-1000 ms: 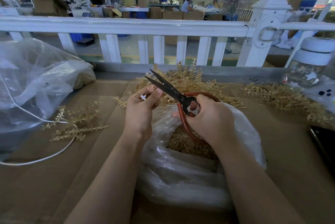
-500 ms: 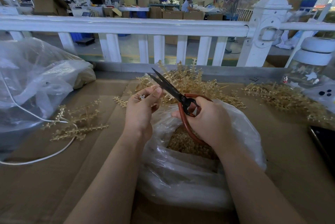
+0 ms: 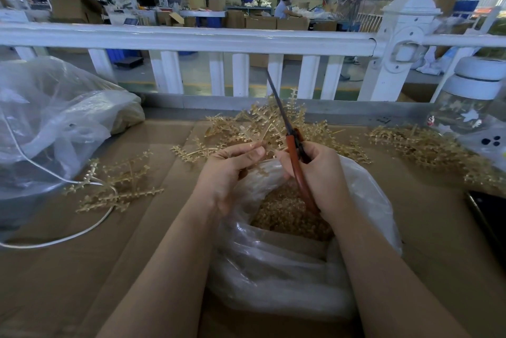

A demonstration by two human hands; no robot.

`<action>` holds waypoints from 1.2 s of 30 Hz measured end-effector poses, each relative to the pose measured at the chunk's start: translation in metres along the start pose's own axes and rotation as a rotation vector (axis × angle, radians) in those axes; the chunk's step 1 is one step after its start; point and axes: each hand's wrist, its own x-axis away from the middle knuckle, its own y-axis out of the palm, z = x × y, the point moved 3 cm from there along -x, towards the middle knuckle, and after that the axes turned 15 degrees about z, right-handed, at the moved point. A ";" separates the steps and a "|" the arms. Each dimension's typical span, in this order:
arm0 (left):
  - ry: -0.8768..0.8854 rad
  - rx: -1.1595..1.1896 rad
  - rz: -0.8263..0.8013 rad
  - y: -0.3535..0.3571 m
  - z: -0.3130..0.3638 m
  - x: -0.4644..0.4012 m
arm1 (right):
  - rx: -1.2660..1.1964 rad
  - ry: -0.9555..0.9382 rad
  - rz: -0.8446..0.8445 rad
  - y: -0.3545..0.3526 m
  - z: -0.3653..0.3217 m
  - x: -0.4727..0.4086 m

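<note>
Cardboard-covered worktable [image 3: 68,269] fills the lower frame. The brown sheet likely protects the top and catches stray bits.

Large crumpled clear plastic sack [image 3: 63,124], left edge, parked out of your cutting zone.

Open clear plastic bag [image 3: 273,277], lower centre, sits directly beneath your hands, mouth up. It is part-filled with small gold trimmed pieces [image 3: 287,214], so whatever you snip should drop straight in.

Heap of gold plastic branching sprigs [image 3: 260,124], centre, lies just beyond the bag within easy reach as feedstock. Looser sprigs [image 3: 117,187] lie centre left.

Long scissors with dark blades and red-brown handles [image 3: 293,146], centre. The blades are together and point up toward the white railing [image 3: 191,39], not at the work. This reads as a pause between cuts.

Your right hand [image 3: 320,173] is wrapped round the handles, firmly gripping.

Your left hand [image 3: 227,173] has thumb and forefinger pinched together at the heap's near edge, on what looks like a thin sprig stem [image 3: 261,143]. The piece is too small to make out surely. It is held over the bag mouth, likely for the next snip.
</note>
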 end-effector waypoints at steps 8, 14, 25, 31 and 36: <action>0.198 -0.071 0.046 -0.004 0.003 -0.004 | -0.004 -0.013 0.011 -0.001 -0.001 0.000; 0.338 -0.120 0.121 -0.004 0.007 -0.004 | 0.117 -0.072 0.046 -0.003 0.000 0.001; 0.455 -0.038 0.098 -0.005 0.010 -0.005 | 0.513 -0.426 -0.011 -0.003 -0.006 0.009; 0.459 -0.081 0.084 -0.008 0.009 -0.008 | 0.626 -0.516 0.017 -0.004 -0.009 0.009; 0.455 -0.100 0.081 -0.008 0.008 -0.009 | 0.665 -0.541 0.026 -0.003 -0.012 0.010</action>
